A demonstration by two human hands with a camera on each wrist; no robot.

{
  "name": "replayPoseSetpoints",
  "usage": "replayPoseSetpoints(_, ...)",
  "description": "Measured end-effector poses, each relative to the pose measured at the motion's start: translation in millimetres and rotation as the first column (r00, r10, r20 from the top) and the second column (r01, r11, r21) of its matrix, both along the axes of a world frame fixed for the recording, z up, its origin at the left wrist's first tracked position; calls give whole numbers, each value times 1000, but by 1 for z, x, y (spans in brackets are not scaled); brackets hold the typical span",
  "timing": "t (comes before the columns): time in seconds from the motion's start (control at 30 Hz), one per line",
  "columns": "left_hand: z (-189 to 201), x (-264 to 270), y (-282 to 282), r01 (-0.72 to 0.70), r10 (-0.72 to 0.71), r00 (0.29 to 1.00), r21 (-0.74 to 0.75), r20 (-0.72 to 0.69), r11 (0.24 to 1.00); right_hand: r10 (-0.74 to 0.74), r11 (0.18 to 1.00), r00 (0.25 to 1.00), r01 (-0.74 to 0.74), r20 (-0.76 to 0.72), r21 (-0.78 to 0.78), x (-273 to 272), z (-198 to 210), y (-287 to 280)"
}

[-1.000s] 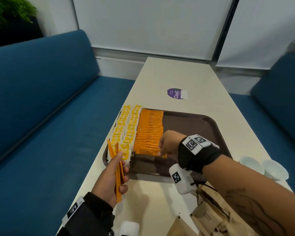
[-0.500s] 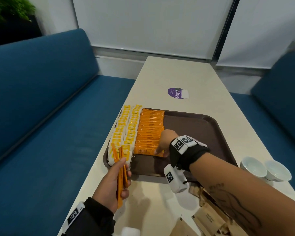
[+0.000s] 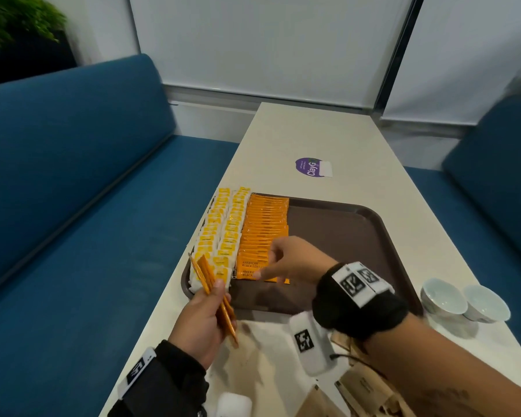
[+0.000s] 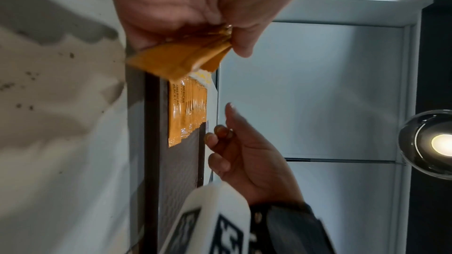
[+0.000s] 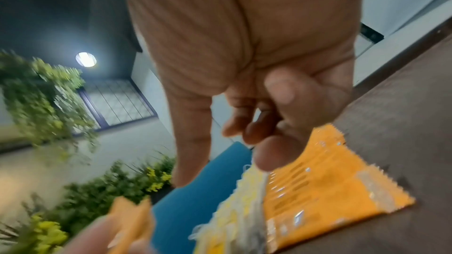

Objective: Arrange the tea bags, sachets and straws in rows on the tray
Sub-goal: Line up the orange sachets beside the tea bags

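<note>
While L hand [image 3: 203,319] hovers at tray's [image 3: 337,233] near-L corner, thumb & fingers pinching spare sachets [image 3: 217,299] edge-up, R hand [image 3: 289,261] reaches in from R, palm down, fingers loosely spread, tips on nearest of sachet row [image 3: 263,236]. Tea bags [image 3: 223,233] run in 2 rows just L of it.

The left hand [image 3: 203,316] is raised near the body, thumb up top, its fingers curled round a few thin orange sachets [image 3: 215,297] held on edge. A dark sleeve covers that wrist. The right hand [image 3: 292,261] reaches forward and across, palm down, forefinger stretched out, the other fingers loosely bent. Its forearm is bare, with a black band at the wrist.
</note>
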State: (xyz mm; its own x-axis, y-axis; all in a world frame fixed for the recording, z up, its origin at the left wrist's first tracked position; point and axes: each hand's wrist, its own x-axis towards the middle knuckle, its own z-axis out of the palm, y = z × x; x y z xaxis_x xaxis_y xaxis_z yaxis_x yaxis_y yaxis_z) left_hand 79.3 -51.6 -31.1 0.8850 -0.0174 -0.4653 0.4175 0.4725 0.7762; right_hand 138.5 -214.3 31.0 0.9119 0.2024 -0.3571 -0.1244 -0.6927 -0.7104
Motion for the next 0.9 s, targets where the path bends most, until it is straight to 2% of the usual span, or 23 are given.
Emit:
replayPoseSetpoints(0.07, 2, -1, -4, -4, 4, 999, -13, 37, 1000, 53, 994, 998, -49, -40, 95, -26, -1, 7)
replayPoseSetpoints(0.17, 7, -2, -12, 17, -17, 998, -5, 64, 1000, 86, 991, 995, -80, -49, 112, -48, -14, 15)
replayPoseSetpoints(0.47, 11, -8, -14, 21, -19, 998, -27, 64, 999, -136, 924, 991, 133, -18, 358, -63, -29, 11)
replayPoseSetpoints(0.6, 10, -9, -12, -15, 16, 998, -19, 64, 1000, -288, 816, 958, 252, -13, 520, -65, -25, 13)
replayPoseSetpoints(0.63, 10, -9, -11, -36, 37, 998, -24, 54, 999, -319, 832, 946, 250, 57, 495, -64, -26, 12)
replayPoseSetpoints(0.7, 11, -8, -6, -70, 71, 997, -30, 38, 997, -318, 918, 888, 203, 331, 340, -62, -31, 9)
replayPoseSetpoints(0.77, 13, -7, -1, -90, 92, 995, -47, 32, 995, -187, 980, 738, 97, 648, 171, -61, -35, 5)
replayPoseSetpoints(0.8, 14, -5, 2, -102, 104, 994, -64, 31, 993, -119, 992, 652, 46, 749, 117, -61, -37, 3)
replayPoseSetpoints(0.83, 15, -4, 5, -108, 111, 993, -78, 29, 991, -82, 996, 589, 17, 804, 90, -61, -39, 1)
replayPoseSetpoints(0.9, 19, -2, 9, -104, 107, 994, -86, 28, 991, -77, 995, 522, -11, 849, 97, -61, -38, -2)
